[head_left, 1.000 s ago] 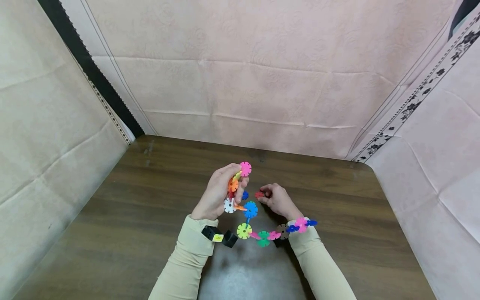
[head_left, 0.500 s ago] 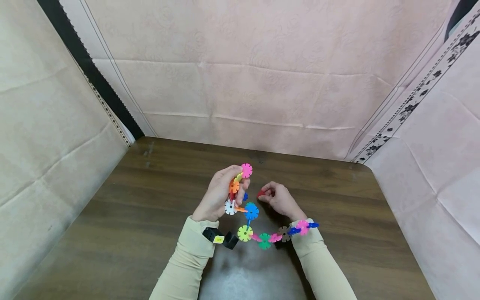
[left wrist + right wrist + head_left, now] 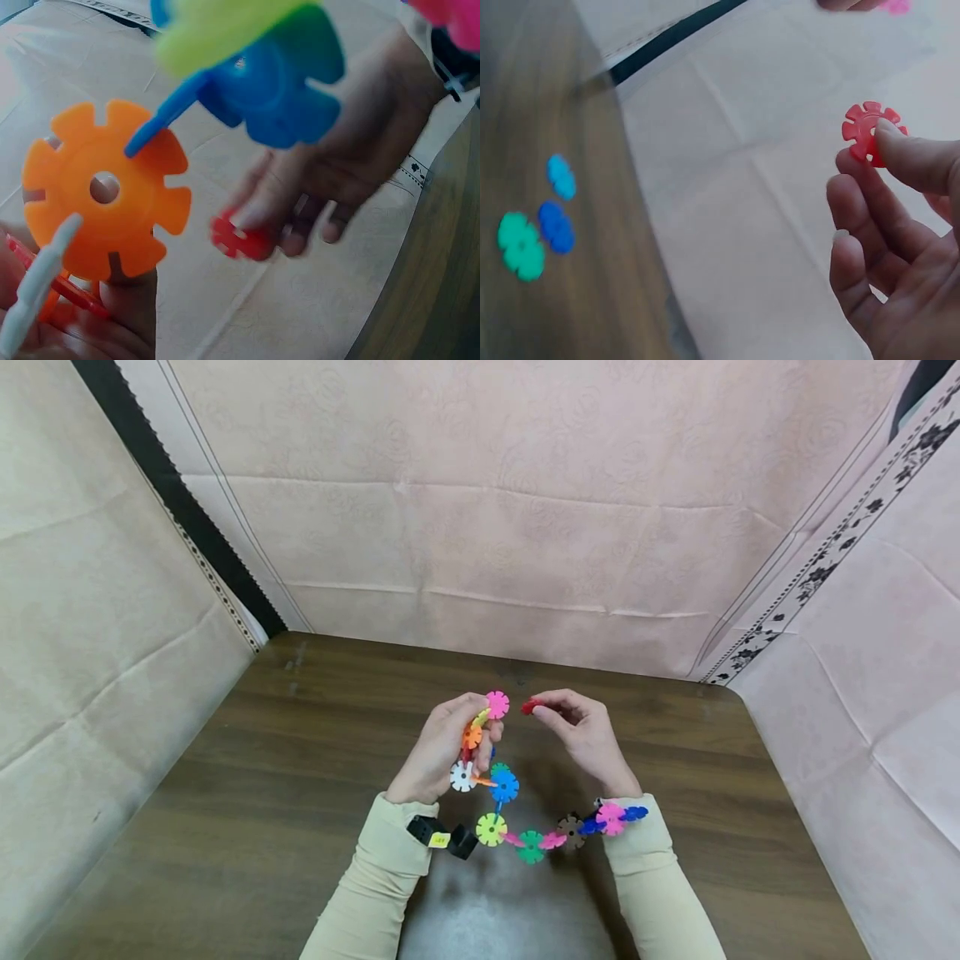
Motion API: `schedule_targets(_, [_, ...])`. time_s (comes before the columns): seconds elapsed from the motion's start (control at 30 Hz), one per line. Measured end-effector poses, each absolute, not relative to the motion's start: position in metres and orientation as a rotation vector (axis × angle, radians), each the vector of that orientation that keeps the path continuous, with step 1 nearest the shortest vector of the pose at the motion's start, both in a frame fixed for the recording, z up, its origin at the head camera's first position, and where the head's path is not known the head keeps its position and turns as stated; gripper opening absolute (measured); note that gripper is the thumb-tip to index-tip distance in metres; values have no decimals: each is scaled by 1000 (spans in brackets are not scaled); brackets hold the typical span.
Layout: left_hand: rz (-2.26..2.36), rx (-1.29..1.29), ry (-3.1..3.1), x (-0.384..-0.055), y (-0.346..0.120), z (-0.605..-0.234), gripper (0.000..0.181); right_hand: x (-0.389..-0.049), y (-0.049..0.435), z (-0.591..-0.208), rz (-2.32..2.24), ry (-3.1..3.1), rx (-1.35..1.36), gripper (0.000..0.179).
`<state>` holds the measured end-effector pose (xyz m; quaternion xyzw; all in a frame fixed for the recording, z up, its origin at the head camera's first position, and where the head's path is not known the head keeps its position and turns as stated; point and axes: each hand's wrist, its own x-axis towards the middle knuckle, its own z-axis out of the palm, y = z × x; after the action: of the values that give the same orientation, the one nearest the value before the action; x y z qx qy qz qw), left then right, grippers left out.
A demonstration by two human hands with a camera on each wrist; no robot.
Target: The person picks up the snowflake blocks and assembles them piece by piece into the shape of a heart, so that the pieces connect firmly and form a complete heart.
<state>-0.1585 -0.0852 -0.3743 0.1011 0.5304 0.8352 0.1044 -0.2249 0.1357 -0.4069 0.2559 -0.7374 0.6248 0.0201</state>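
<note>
A chain of colourful notched plastic discs [image 3: 491, 829] runs from my left hand [image 3: 442, 743] across to my right wrist in the head view. My left hand grips its upper part, where a pink disc [image 3: 498, 705] sticks out past the fingertips. Close up in the left wrist view, an orange disc [image 3: 139, 187] of the chain stands beside my left fingers. Thumb and index finger of my right hand [image 3: 581, 727] pinch a loose red disc [image 3: 862, 129], its notched rim showing. The red disc is a short gap to the right of the pink one.
On the wooden table [image 3: 315, 760] lie several loose discs, among them a green one [image 3: 521, 246], a dark blue one [image 3: 556, 227] and a light blue one [image 3: 562, 178]. Pale cloth [image 3: 480, 527] hangs around the table's back and sides. A black wrist camera [image 3: 438, 835] sits at my left cuff.
My right hand has picked up the red disc from the table and carried it up and away, level with the pink disc. My left hand has barely moved.
</note>
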Motion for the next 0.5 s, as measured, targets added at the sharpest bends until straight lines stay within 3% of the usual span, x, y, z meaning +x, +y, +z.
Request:
schedule_targets(0.23, [2387, 272, 1565, -158, -82, -377, 31, -203, 128, -373, 1972, -2147, 880, 22])
schedule_targets(0.5, [2340, 320, 1579, -160, -78, -380, 36, -210, 127, -383, 1978, -2112, 959, 23])
